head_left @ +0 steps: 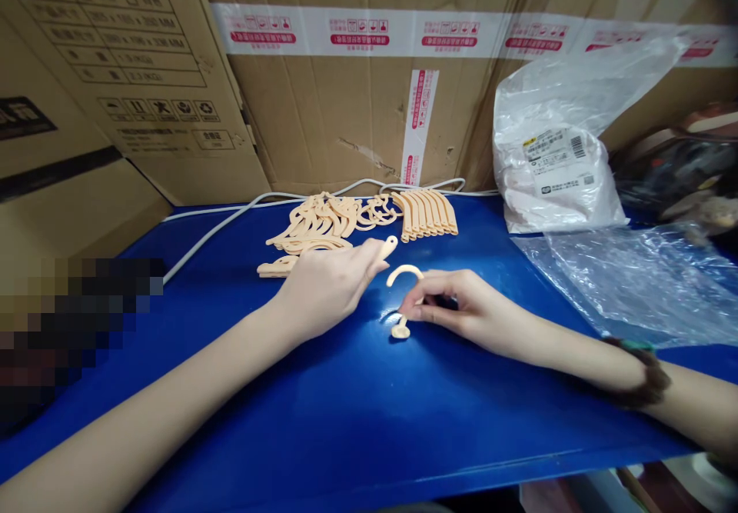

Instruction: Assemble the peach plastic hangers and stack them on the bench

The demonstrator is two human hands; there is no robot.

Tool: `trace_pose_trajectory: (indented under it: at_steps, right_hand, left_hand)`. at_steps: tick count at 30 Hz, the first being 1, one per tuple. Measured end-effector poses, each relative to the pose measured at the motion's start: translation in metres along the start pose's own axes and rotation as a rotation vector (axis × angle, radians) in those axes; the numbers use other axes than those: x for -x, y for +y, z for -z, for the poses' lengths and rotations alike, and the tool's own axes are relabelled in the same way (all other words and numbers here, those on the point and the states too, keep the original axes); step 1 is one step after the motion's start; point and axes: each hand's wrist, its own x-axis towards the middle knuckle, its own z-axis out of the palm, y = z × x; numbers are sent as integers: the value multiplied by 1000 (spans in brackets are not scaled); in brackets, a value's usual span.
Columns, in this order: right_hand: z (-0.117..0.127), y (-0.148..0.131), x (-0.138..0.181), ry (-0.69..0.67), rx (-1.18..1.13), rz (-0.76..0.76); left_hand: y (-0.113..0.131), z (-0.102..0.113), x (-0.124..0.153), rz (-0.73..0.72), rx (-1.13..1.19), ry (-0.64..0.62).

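Left hand [326, 286] pinches a peach stem piece [388, 247]; right hand [461, 309] pinches a curved hook [403, 273] low over the blue bench [346, 421]. Gripping both near their tips seems steadiest.

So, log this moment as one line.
left hand: holds peach piece; right hand: pinches curved hook over blue mat; hook pile behind

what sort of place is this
Most likely a small assembly or packing station in a warehouse or workshop: taped shipping cartons behind a blue worktop, a pile of identical peach plastic hooks, and a barcode-labelled bag of stock. The left hand and right hand each hold one hook.
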Motion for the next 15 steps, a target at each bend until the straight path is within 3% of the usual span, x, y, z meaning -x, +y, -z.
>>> trace_pose_trajectory:
  at_steps: [3,6,10,15]
  right_hand:
    - [6,0,0,176,21,-24]
    - [16,6,-2,278,-170,-152]
    - [17,12,-5,282,-409,-251]
    - [10,13,-7,245,-528,-276]
  left_hand:
    - [-3,5,1,9,11,-72]
    - [0,7,2,-4,92,-173]
    - [6,7,1,-46,147,-197]
    - [9,6,2,-63,241,-228]
